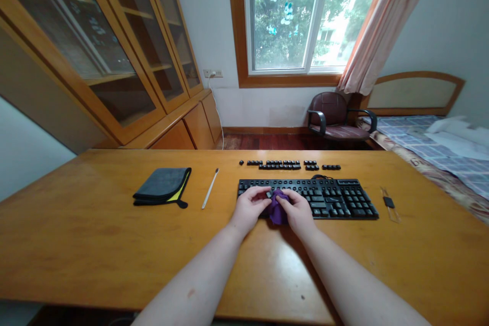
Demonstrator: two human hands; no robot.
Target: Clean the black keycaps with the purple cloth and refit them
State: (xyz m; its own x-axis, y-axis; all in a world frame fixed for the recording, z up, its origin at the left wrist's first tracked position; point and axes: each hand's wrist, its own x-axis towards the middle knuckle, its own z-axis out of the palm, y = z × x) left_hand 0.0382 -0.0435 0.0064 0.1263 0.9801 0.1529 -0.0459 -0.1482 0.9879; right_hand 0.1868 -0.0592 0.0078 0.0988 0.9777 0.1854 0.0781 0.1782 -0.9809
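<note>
Over the front of a black keyboard (346, 199), my left hand (250, 207) pinches a small dark keycap (269, 195) between thumb and fingers. A bunched purple cloth (278, 209) is gripped by my right hand (299, 210), with its folds against the keycap. Both hands are close together and cover part of the keys. Along the keyboard's back edge the top rows show bare switches. Behind it, loose black keycaps (280, 165) lie in rows on the table.
The wooden table (114, 249) also holds a folded grey cloth (158, 184) and a white toothbrush (210, 189) on the left. A wire keycap puller (389, 202) lies right of the keyboard. Beyond the table stand an office chair (334, 114) and a bed (431, 135).
</note>
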